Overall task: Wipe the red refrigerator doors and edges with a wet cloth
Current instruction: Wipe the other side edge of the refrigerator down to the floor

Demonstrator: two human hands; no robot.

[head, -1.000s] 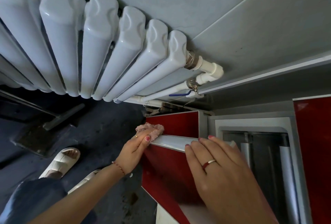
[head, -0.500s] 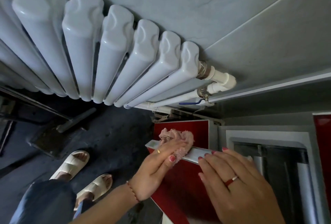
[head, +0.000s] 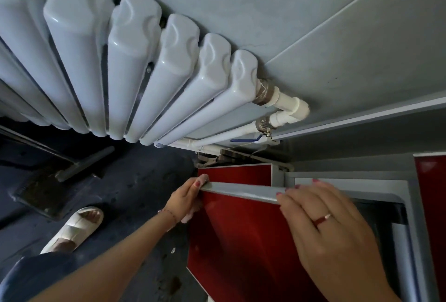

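Door-edge wipe in hand: your left hand (head: pixel 187 199) is at the far corner of the open red door (head: pixel 241 234).

Your left fingers curl over the grey top edge (head: pixel 241 190). A scrap of pink cloth (head: pixel 187 217) shows under that palm; whether you grip it, I cannot tell. Your right hand (head: pixel 333 226) lies flat, fingers straight, steadying the edge near the hinge side. By my judgement, the next move calls for drawing the cloth down the door's outer side edge under firm pressure. Count: two hands, one cloth, one ring, one bracelet, three red panels, one sandal in view.
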